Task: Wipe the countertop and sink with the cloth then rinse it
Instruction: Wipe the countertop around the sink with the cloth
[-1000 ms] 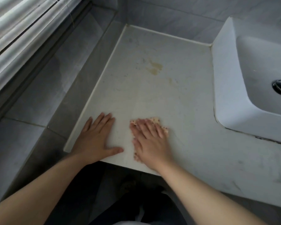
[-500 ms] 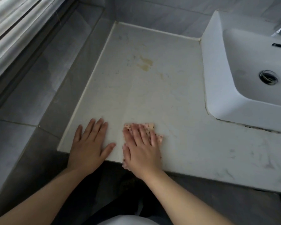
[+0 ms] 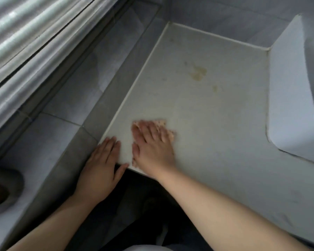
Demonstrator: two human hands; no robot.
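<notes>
A pale stone countertop (image 3: pixel 216 120) fills the middle of the head view, with a yellow-brown stain (image 3: pixel 198 73) toward its back. My right hand (image 3: pixel 152 145) lies flat with straight fingers on a small beige dotted cloth (image 3: pixel 161 122), pressing it onto the counter near the front left corner. Only the cloth's far edge shows past my fingertips. My left hand (image 3: pixel 101 165) rests flat on the counter's front left corner, fingers straight, touching no cloth. The white raised sink (image 3: pixel 288 98) stands at the right, its basin mostly cut off by the frame edge.
A grey tiled ledge (image 3: pixel 83 91) runs along the counter's left side, under white ribbed blinds (image 3: pixel 25 42). A grey tiled wall (image 3: pixel 225 20) backs the counter. A round dark object (image 3: pixel 2 189) sits at the far left. Below the counter's front edge it is dark.
My right hand has slid the cloth to the left, closer to my left hand and the counter's left edge. The camera has turned left, so the sink basin and drain have left the view.
</notes>
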